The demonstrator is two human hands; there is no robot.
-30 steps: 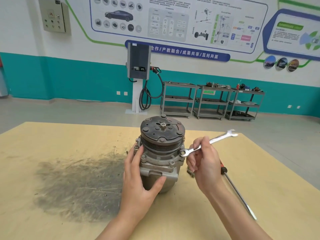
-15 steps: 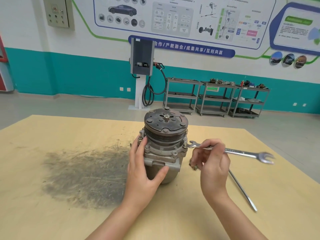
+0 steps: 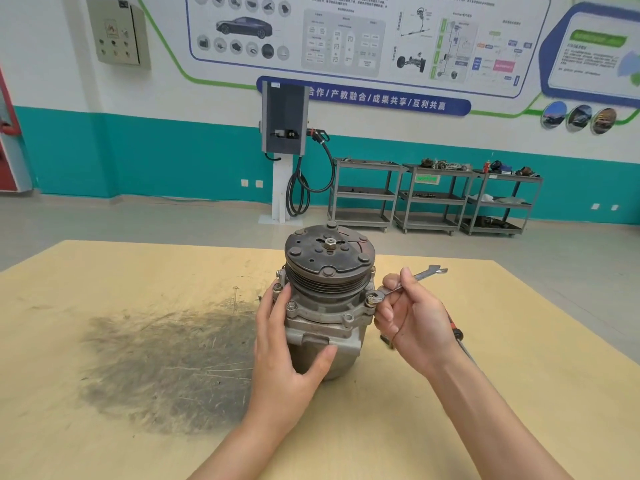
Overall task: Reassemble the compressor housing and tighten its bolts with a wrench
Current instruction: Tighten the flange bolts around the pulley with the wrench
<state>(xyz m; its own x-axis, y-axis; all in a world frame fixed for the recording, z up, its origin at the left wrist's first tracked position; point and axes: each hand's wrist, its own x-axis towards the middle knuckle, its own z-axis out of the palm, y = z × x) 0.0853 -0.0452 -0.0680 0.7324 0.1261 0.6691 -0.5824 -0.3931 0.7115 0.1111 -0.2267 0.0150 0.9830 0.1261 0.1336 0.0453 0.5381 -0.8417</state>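
Note:
The grey metal compressor [image 3: 325, 317] stands upright on the wooden table [image 3: 138, 278], its dark rusty pulley facing up. My left hand [image 3: 287, 355] wraps around the left and front of its housing. My right hand [image 3: 412, 320] grips a silver open-end wrench [image 3: 420, 276], whose near end sits on a bolt [image 3: 371, 300] at the right side of the housing flange. The wrench handle points away to the upper right. Other bolts show along the flange front.
A screwdriver [image 3: 459, 336] with a red and black handle lies on the table behind my right wrist. A dark smudged patch [image 3: 166, 358] covers the table left of the compressor. Grey shelf carts [image 3: 429, 199] stand far off by the wall.
The wrench came off the bolt and swung right half a second ago. Now its end sits on the right flange bolt again, handle pointing up and right. My left hand has stayed on the housing.

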